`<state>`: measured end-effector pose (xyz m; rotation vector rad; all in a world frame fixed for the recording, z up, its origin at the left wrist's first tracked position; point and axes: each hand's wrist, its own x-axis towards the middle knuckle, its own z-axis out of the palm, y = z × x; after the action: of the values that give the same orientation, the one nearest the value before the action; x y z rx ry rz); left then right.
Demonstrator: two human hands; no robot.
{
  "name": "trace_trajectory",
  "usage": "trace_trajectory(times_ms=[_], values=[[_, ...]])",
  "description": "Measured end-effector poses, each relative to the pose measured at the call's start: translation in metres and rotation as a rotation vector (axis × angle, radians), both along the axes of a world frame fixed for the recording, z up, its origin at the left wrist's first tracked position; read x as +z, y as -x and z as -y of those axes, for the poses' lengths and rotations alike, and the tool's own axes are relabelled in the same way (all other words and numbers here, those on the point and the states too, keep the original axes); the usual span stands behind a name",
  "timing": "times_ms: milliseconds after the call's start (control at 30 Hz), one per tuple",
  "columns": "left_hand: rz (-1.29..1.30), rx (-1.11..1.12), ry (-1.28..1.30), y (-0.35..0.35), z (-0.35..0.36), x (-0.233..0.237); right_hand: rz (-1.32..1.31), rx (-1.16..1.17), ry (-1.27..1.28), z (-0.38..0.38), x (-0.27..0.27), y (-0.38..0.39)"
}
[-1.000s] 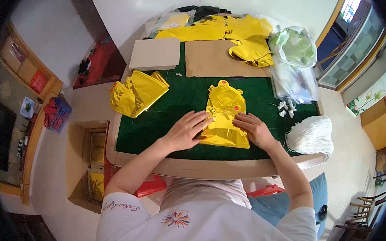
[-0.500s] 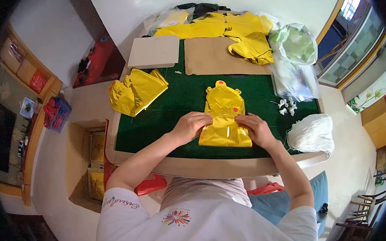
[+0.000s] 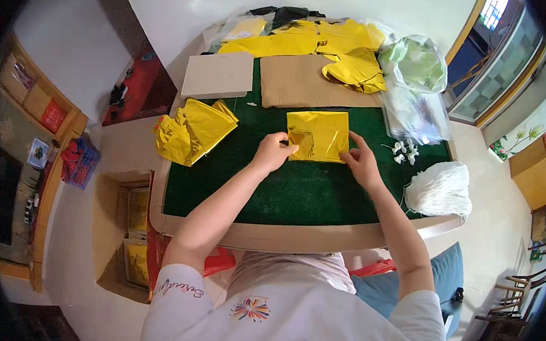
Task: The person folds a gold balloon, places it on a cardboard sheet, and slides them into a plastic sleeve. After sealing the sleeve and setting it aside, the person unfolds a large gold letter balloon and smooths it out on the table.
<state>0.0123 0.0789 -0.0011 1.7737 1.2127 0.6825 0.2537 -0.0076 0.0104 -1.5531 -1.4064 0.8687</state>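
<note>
A gold foil sheet (image 3: 318, 132), folded into a flat rectangle, rests on the green table mat (image 3: 252, 197). At its lower left corner my left hand (image 3: 277, 152) pinches the foil between thumb and fingers. My right hand (image 3: 362, 161) grips the lower right edge, with the thumb near the corner. Left of them lies a crumpled gold foil piece (image 3: 196, 130). Behind the folded sheet is brown cardboard (image 3: 292, 83), with more gold foil (image 3: 359, 69) partly on it.
A white box (image 3: 218, 75) stands at the back left. On the right are plastic bags (image 3: 416, 114), small white pieces (image 3: 405, 152) and a bundle of white string (image 3: 439, 190). An open carton (image 3: 109, 229) holding gold packets sits on the floor at left.
The gold foil has been folded over into a shorter rectangle, and its rounded top with red dots no longer shows. Both hands have moved away from me to its lower corners.
</note>
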Motion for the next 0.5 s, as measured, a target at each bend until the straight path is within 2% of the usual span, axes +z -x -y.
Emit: trace_trajectory(times_ms=[67,100,167,300,500], values=[[-0.040,0.015,0.158,-0.001,-0.011,-0.003,-0.029,-0.016,0.023,-0.005,-0.004,-0.001],[-0.037,0.015,0.154,-0.001,-0.009,0.005,-0.061,-0.034,0.047,-0.008,-0.007,-0.002],[0.073,0.029,0.352,0.000,-0.004,0.022,0.007,-0.060,0.055,-0.013,-0.013,-0.002],[0.070,0.043,0.357,0.002,-0.006,0.019,0.149,-0.150,0.077,-0.015,-0.009,0.005],[0.090,0.078,0.311,-0.001,-0.006,0.011,0.206,-0.162,0.051,-0.020,-0.009,0.009]])
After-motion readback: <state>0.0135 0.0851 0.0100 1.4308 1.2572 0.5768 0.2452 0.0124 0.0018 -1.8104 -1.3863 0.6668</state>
